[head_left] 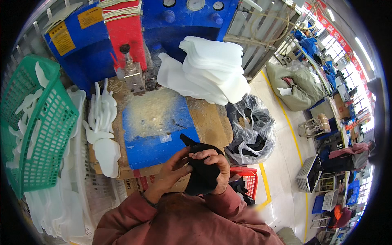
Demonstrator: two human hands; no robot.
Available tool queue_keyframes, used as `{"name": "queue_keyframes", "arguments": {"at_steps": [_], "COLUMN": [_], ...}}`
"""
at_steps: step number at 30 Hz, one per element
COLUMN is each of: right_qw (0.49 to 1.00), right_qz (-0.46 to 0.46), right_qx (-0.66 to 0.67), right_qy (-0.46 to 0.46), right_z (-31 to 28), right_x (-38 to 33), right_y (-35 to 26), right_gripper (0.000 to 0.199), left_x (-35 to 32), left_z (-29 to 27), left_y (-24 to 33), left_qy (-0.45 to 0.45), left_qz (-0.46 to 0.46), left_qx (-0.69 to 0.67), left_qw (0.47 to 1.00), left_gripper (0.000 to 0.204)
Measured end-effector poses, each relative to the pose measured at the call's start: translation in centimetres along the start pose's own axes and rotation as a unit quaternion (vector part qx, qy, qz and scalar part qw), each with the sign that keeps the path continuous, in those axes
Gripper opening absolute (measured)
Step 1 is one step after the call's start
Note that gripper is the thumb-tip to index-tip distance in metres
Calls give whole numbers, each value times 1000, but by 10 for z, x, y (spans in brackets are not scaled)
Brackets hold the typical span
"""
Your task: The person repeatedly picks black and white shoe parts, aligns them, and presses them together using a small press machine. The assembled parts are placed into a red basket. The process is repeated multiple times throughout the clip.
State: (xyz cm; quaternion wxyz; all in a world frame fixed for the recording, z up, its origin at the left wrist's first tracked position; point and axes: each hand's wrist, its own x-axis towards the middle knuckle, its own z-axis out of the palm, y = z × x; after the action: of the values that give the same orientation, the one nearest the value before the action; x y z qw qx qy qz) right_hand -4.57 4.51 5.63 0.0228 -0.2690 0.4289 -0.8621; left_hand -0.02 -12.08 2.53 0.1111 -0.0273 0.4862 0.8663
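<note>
- The right hand (218, 167) grips the black piece (204, 175), fingers curled over its upper edge; its thumb is hard to make out.
- The left hand (173, 169) is half curled, fingers and thumb at the piece's left edge; whether it pinches, I cannot tell.
- The piece is between the hands, partly hidden by the fingers, its fine shape lost in the black.
- Just ahead of the left hand lies the blue sheet (147, 153), its far part hidden under pale dust (149, 110).
- Farther ahead of both hands, the blue machine (179, 26) is cut off above.
- Ahead of the right hand, white forms (208, 73) overlap, too merged to count.
- Right of the right hand, the red basket (252, 179) is partly covered by dark scraps (239, 187).
- Well left of the left hand, the green basket (53, 122) holds white pieces (26, 102), partly hidden by its wall.
</note>
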Motion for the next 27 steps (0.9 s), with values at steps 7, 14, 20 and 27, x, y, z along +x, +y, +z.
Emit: {"name": "queue_keyframes", "arguments": {"at_steps": [7, 14, 20, 27], "right_qw": [992, 972, 995, 852], "right_qz": [-6, -11, -15, 187], "right_qx": [120, 226, -92, -472], "right_qy": [27, 67, -20, -129], "right_z": [2, 5, -65, -106], "right_x": [3, 5, 5, -9], "right_y": [11, 16, -21, -50], "right_gripper": [14, 17, 3, 33], "left_x": [9, 13, 11, -5], "left_z": [-4, 1, -34, -17], "left_y": [-25, -38, 17, 77], "left_qy": [55, 172, 297, 114], "left_qz": [53, 150, 149, 255], "left_qx": [7, 181, 176, 489], "left_qw": [997, 957, 927, 826], "left_gripper": [67, 47, 16, 31]}}
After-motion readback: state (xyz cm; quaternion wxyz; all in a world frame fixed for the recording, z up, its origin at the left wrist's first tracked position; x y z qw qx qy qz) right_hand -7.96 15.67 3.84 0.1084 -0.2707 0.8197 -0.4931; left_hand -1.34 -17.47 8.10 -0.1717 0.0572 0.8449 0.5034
